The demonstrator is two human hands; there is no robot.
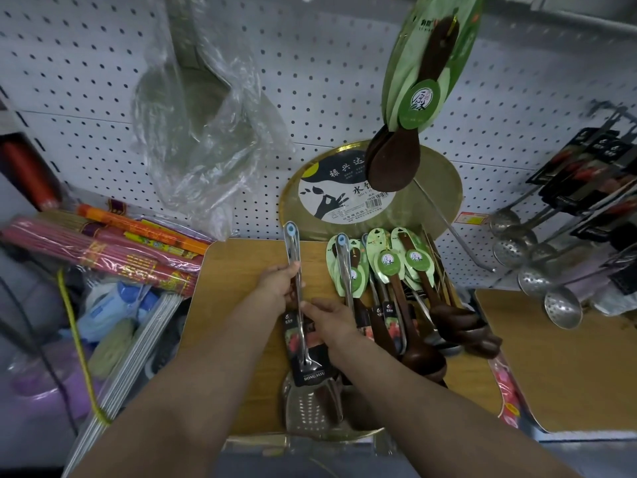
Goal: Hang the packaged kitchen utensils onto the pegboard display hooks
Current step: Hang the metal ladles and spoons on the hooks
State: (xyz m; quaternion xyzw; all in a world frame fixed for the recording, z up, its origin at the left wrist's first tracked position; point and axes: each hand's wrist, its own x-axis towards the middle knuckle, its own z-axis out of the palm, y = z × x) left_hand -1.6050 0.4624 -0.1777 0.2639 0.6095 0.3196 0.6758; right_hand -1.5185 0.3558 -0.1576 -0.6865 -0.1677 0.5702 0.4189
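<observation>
Even, rather dim indoor light falls from above with soft shadows, the wide lens bowing the pegboard (310,81) far above the fingers (293,270), the plastic bag (206,132) up-left of them showing pale glare, and the frame edges smeared and blurred.

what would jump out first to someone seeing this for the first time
Probably the two hands at centre: the left hand grips the handle of a steel slotted spatula over the wooden board, while the right hand touches its black card sleeve. Next, the green-carded wooden spoons hanging on the pegboard at upper right, with more of them piled on the board below.
</observation>
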